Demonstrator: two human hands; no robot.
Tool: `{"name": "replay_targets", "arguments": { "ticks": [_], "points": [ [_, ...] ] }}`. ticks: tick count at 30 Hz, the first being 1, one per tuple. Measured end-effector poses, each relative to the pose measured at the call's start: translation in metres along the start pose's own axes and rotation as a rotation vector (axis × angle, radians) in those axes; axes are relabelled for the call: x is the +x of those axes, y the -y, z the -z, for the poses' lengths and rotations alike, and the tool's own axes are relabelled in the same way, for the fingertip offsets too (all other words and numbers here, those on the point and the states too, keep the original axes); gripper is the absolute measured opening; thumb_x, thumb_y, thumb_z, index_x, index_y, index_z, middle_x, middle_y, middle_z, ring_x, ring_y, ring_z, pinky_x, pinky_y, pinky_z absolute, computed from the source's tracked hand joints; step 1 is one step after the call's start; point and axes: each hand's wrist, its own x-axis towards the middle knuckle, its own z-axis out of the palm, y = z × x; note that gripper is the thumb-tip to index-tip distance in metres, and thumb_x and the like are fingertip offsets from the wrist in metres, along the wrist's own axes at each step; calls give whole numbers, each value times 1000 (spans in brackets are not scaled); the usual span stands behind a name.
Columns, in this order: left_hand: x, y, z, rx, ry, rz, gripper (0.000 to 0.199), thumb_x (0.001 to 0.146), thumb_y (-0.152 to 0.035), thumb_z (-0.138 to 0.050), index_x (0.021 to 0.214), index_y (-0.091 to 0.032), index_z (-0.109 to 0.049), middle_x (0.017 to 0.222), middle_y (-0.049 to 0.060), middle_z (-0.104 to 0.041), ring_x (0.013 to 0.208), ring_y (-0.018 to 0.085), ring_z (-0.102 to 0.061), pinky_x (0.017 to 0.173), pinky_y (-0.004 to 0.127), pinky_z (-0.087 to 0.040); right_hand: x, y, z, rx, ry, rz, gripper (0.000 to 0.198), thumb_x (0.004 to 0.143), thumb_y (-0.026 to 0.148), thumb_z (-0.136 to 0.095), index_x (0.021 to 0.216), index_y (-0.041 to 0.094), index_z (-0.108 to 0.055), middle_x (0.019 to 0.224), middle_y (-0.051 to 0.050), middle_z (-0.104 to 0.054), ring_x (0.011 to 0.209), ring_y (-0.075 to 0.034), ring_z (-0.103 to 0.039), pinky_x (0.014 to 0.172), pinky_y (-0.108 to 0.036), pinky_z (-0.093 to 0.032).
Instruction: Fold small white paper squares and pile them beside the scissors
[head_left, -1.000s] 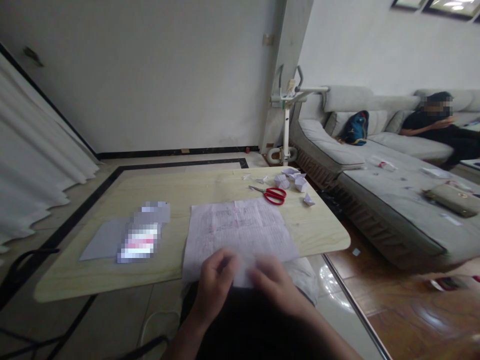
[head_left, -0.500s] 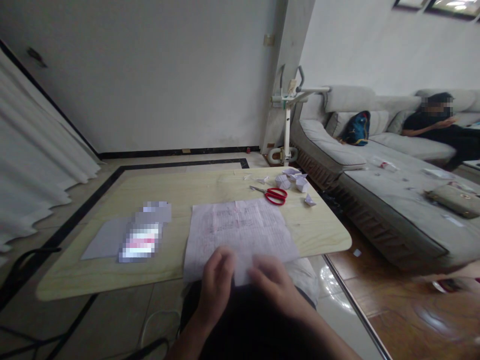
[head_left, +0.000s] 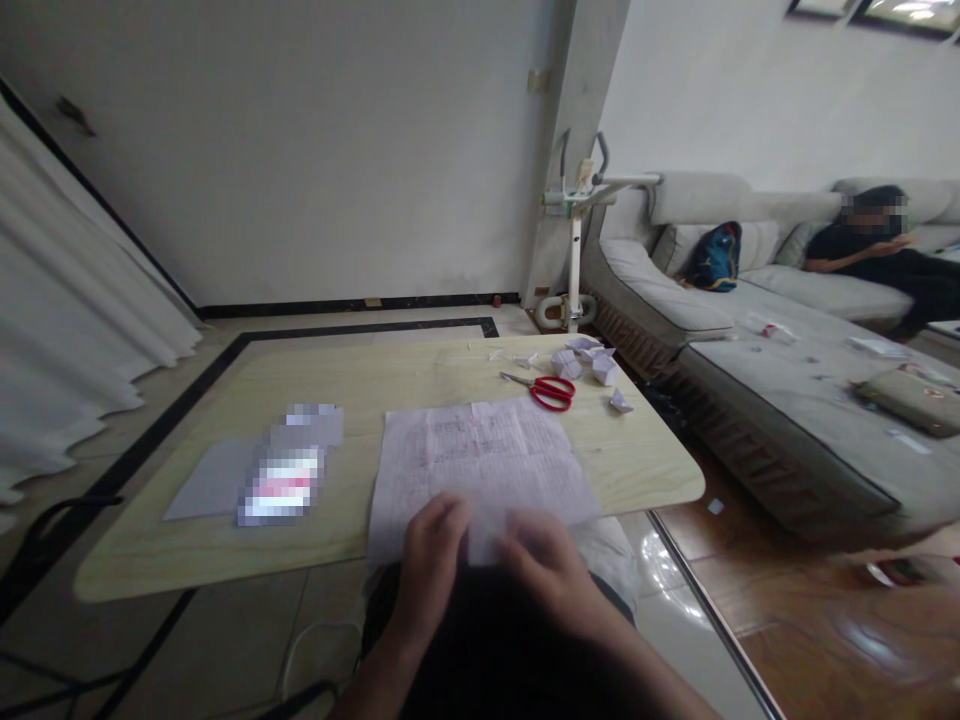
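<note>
A large creased, printed sheet of paper lies at the table's near edge. Over its lower part, my left hand is closed, fingers curled and thumb pressed against them. My right hand faces it, also closed but blurred. Between both hands shows a small pale piece of paper, pinched at its sides; its outline blends into the sheet beneath. Beyond the sheet lie red-handled scissors, blades slightly apart and pointing left.
Several folded paper pieces and scraps sit at the table's far right corner. On the left, a pixelated bright object rests over a plain sheet. A person sits on the grey sofa near a blue backpack.
Both hands stay in nearly the same place, with slight finger motion blurring the right hand. The scissors and large sheet have not moved noticeably.
</note>
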Motion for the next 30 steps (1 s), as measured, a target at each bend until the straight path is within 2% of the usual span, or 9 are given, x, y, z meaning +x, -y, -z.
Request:
{"name": "replay_targets", "arguments": {
  "ticks": [4,6,10,14,20,23,27,28,30],
  "points": [
    [-6,1,2,-12,206,54,28,85,-39,-54,65,-19,-56,55,-4,-52,53,13,-51,50,21,-43,2,-5,3,44,-86,-45,34,89,39,-52,62,21,-42,60,4,-38,59,-13,-38,55,-26,-33],
    [-8,-1,3,-6,263,44,28,87,-39,-55,69,-19,-58,57,-4,-54,55,13,-53,51,20,-43,3,-7,4,42,-111,-55,34,88,39,-52,62,21,-41,60,5,-36,59,-13,-36,56,-25,-33],
    [-10,-5,2,16,231,-18,29,90,-38,-53,68,-19,-56,58,-3,-55,55,13,-54,53,20,-44,4,-6,3,60,-120,-83,33,88,38,-52,62,21,-41,61,5,-37,60,-13,-36,56,-25,-32],
    [-9,-6,1,27,165,-65,29,90,-36,-51,67,-19,-54,55,-4,-53,51,12,-53,49,20,-44,4,-3,2,70,-68,-106,30,89,38,-51,65,20,-47,63,3,-43,62,-14,-41,58,-26,-35],
    [-9,-8,0,102,164,-158,31,91,-33,-50,63,-20,-52,50,-4,-52,46,12,-53,46,20,-44,2,-3,1,-28,-133,-41,33,89,36,-51,61,21,-41,59,4,-38,59,-13,-39,55,-25,-34],
    [-8,-6,0,142,163,-192,29,91,-33,-52,65,-19,-56,53,-2,-58,50,14,-58,49,21,-48,3,-7,2,-114,-206,63,32,89,30,-50,60,21,-40,57,4,-39,56,-13,-40,53,-25,-34],
    [-10,-1,1,175,5,-272,17,88,-36,-59,86,-19,-63,74,3,-71,69,19,-68,62,26,-55,6,-11,5,-393,-332,388,23,83,13,-50,62,20,-45,58,2,-46,56,-14,-44,52,-25,-32],
    [-12,0,1,190,4,-286,18,90,-35,-56,86,-20,-63,77,3,-72,72,19,-68,65,27,-55,7,-10,5,-472,-329,462,21,81,10,-50,63,20,-47,59,1,-48,57,-14,-44,53,-26,-32],
    [-16,1,0,198,89,-261,19,92,-35,-55,100,-20,-64,92,6,-75,83,20,-70,71,28,-57,8,-7,4,-583,-294,543,19,79,7,-52,65,19,-51,62,-1,-53,61,-16,-45,55,-28,-32]
  ]
}}
